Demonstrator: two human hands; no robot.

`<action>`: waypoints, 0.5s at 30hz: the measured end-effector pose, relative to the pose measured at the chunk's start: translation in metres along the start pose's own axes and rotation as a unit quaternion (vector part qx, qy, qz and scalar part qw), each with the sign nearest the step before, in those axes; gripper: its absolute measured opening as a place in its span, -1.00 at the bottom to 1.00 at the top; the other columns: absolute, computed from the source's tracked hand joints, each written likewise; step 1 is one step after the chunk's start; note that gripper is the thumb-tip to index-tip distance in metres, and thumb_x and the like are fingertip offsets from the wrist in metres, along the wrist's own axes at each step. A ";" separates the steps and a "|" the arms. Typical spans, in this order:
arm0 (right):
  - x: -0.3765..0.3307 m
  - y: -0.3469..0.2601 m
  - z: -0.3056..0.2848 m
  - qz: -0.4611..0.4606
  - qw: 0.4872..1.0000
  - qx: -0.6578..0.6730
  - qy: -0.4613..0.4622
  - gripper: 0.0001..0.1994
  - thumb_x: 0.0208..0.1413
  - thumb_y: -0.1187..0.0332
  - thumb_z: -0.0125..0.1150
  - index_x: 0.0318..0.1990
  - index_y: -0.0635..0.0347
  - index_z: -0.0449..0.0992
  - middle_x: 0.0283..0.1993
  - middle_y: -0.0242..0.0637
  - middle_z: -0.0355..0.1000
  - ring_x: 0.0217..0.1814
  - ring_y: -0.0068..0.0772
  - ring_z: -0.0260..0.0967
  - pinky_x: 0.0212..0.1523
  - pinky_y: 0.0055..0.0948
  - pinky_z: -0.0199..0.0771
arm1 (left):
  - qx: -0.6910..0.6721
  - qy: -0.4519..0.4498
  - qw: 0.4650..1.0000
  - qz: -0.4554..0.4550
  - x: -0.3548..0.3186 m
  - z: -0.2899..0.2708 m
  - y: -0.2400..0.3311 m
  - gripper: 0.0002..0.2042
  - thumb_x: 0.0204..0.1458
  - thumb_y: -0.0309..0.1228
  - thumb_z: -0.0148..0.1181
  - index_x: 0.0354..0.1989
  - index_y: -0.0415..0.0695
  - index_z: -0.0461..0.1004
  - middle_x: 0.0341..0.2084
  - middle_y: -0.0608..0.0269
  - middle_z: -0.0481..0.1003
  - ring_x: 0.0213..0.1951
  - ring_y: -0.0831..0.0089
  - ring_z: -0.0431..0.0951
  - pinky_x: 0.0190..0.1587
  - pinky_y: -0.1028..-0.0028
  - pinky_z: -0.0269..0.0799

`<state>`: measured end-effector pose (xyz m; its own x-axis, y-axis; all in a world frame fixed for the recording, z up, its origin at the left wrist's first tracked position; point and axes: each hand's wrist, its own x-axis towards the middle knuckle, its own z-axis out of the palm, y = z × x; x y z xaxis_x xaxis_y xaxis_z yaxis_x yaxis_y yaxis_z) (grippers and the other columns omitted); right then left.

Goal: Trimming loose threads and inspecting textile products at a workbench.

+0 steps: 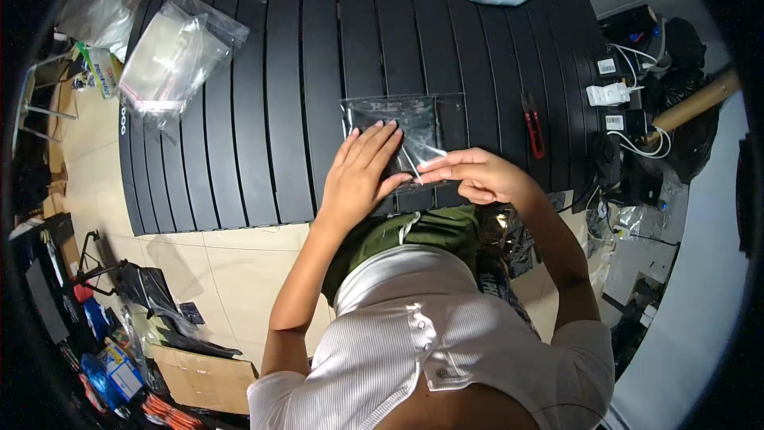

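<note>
- Left hand (364, 161): palm down, fingers extended together, thumb spread; pressed flat, grasping nothing.
- Right hand (477, 175): reaching leftward, index finger extended, others bent; fingertips at the bag's lower right, pinch or mere touch cannot be told.
- Clear plastic bag (422, 124): flat on black slatted table (286, 112), near edge, under left hand; contents indistinct.
- Clear bags (171, 64): piled, table's far left.

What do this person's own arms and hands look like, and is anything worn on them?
The left hand and right hand are gloveless. The forearms are bare, with no watch or bracelet visible. Short, whitish, finely ribbed sleeves, matching the top, end above the elbows.
</note>
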<state>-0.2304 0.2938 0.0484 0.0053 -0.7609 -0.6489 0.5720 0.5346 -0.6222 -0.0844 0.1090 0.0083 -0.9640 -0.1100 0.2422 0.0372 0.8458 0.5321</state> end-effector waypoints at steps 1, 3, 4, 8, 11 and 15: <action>0.000 0.003 -0.004 0.000 1.000 0.000 0.002 -0.64 0.16 0.37 -0.09 0.08 0.34 0.27 0.00 -0.19 0.40 -0.79 -0.83 -0.02 -0.83 -0.77 -0.07 | 0.004 -0.004 1.000 0.002 0.001 -0.001 0.001 -0.50 -0.06 -0.21 0.15 0.06 -0.14 0.31 0.08 0.24 0.29 0.14 0.33 0.24 0.20 0.27 0.05; 0.002 0.008 -0.007 -0.003 1.000 0.025 0.003 -0.67 0.17 0.38 -0.11 0.05 0.34 0.29 -0.05 -0.20 0.42 -0.79 -0.82 0.00 -0.82 -0.77 -0.03 | 0.009 -0.010 1.000 0.002 0.000 -0.001 0.001 -0.50 -0.05 -0.19 0.13 0.08 -0.14 0.30 0.09 0.24 0.28 0.15 0.34 0.23 0.21 0.28 0.04; 0.001 0.009 -0.005 -0.003 1.000 0.025 0.003 -0.67 0.17 0.38 -0.11 0.05 0.34 0.29 -0.05 -0.20 0.42 -0.79 -0.82 0.00 -0.82 -0.77 -0.03 | 0.007 -0.013 1.000 0.001 0.000 -0.001 0.000 -0.50 -0.03 -0.19 0.11 0.09 -0.14 0.28 0.10 0.24 0.27 0.16 0.34 0.22 0.21 0.28 0.03; -0.001 0.006 0.003 -0.080 0.996 -0.035 0.037 -0.71 0.18 0.40 -0.13 0.00 0.34 0.31 -0.06 -0.19 0.41 -0.80 -0.79 0.02 -0.82 -0.78 0.03 | 0.014 -0.019 1.000 -0.014 0.000 0.001 -0.002 -0.53 0.05 -0.25 0.02 0.13 -0.15 0.23 0.13 0.23 0.23 0.19 0.34 0.16 0.24 0.28 -0.03; 0.001 0.006 0.006 -0.091 0.996 0.007 0.017 -0.73 0.18 0.43 -0.14 0.00 0.33 0.28 -0.03 -0.16 0.39 -0.81 -0.79 0.03 -0.83 -0.78 0.04 | 0.018 -0.021 1.000 -0.015 0.000 0.001 -0.002 -0.55 0.07 -0.28 -0.02 0.15 -0.15 0.22 0.14 0.23 0.22 0.21 0.35 0.14 0.25 0.29 -0.07; 0.001 0.005 0.005 -0.070 0.997 0.001 0.027 -0.75 0.17 0.48 -0.17 0.00 0.29 0.23 0.03 -0.14 0.35 -0.82 -0.81 0.00 -0.83 -0.79 0.02 | 0.016 -0.018 1.000 -0.020 0.000 0.004 -0.002 -0.55 0.08 -0.28 -0.03 0.15 -0.14 0.22 0.15 0.23 0.22 0.21 0.35 0.14 0.25 0.29 -0.07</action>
<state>-0.2234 0.2938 0.0472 -0.1197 -0.8072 -0.5780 0.5662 0.4227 -0.7076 -0.0856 0.1093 0.0044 -0.9732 -0.1255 0.1927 -0.0089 0.8580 0.5136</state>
